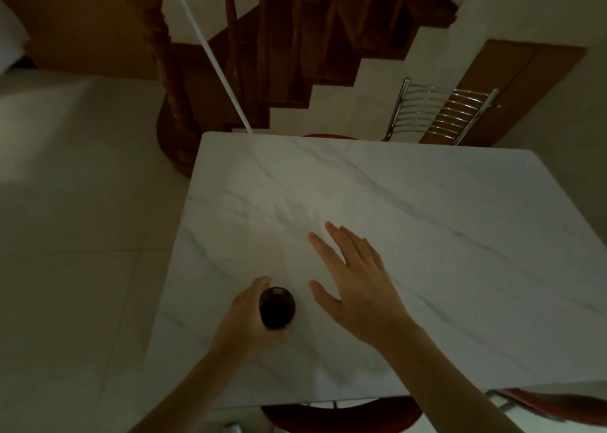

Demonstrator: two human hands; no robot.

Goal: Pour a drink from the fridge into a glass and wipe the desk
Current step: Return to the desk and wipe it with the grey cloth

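The dark glass [277, 308] stands upright on the marble tabletop [427, 235], near its near-left edge; the left hand [246, 317] grips the glass from its left side, fingers curled round it; the right hand [354, 281] hovers just right of the glass, fingers spread and straight, holding nothing, apart from it.

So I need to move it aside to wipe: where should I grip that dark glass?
Probably by its side wall, from the left, as the left hand already does: the dark glass stands upright on the marble table, walls exposed.
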